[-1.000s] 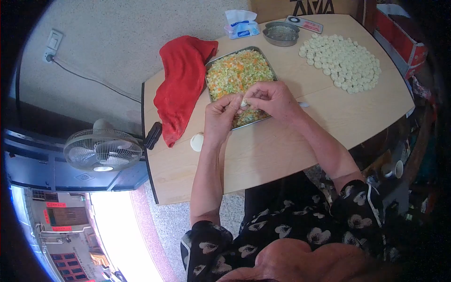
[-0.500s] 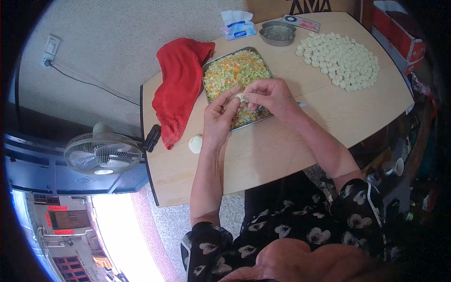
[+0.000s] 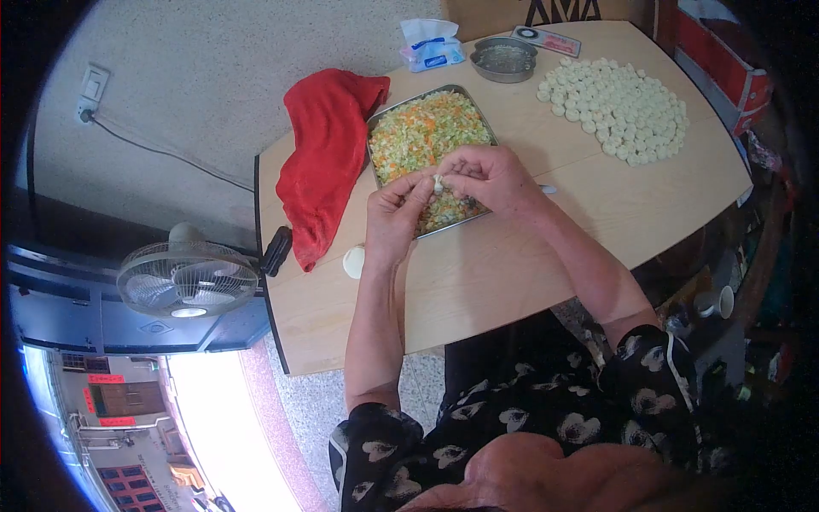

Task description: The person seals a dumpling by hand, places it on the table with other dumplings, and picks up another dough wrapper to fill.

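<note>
A small pale dumpling (image 3: 438, 183) is pinched between my two hands over the near part of a metal tray (image 3: 450, 229). My left hand (image 3: 397, 212) grips its left side with thumb and fingers closed. From the other side, my right hand (image 3: 490, 177) pinches it between thumb and forefinger. Chopped vegetable filling (image 3: 431, 128), green, white and orange, fills the tray under and beyond my hands. A stack of round white wrappers (image 3: 354, 262) lies on the table beside my left forearm. Part of a utensil's handle (image 3: 548, 189) shows past my right wrist.
Many finished dumplings (image 3: 614, 111) cover the table's right side. At the back stand a round metal bowl (image 3: 503, 61) and a tissue pack (image 3: 432, 46), with a flat box (image 3: 548, 41) beside them. A red cloth (image 3: 324, 162) lies left of the tray. A fan (image 3: 188, 277) stands off the left edge.
Both hands stay over the tray. My fingers have shifted slightly and drawn closer around the dumpling, which now looks more gathered and upright.
</note>
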Demonstrator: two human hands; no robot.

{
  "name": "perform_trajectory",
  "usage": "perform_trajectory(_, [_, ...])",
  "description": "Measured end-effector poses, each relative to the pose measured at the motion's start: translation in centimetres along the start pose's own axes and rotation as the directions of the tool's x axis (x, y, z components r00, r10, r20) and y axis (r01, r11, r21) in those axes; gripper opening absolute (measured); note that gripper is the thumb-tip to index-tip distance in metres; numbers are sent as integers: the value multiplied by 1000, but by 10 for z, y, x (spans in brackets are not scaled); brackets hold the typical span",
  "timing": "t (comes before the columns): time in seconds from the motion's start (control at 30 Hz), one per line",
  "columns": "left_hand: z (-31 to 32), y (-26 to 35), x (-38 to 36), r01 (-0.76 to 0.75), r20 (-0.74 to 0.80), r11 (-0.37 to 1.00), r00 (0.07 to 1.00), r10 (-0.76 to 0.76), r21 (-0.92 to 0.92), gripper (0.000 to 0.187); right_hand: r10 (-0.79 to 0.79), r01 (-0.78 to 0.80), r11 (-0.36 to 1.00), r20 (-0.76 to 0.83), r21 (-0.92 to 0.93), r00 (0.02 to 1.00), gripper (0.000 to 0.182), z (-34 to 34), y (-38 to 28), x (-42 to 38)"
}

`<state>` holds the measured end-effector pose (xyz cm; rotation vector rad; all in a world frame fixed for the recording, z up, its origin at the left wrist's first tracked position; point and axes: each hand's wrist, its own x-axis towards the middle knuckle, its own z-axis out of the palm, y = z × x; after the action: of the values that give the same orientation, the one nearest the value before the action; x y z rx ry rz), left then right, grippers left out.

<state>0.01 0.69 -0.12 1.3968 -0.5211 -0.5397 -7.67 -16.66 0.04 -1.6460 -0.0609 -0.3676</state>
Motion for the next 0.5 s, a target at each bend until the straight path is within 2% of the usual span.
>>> perform_trajectory(0.27, [-5,-4,1,-13,7,997,1000,13,77,24,41,-41,999,-21,-10,999,8,3,6,-2])
perform_trajectory(0.5, [2,-1,2,-8,-22,987,1000,5,-163,30,104,-85,971,-76,223,992,16,-3,0,2])
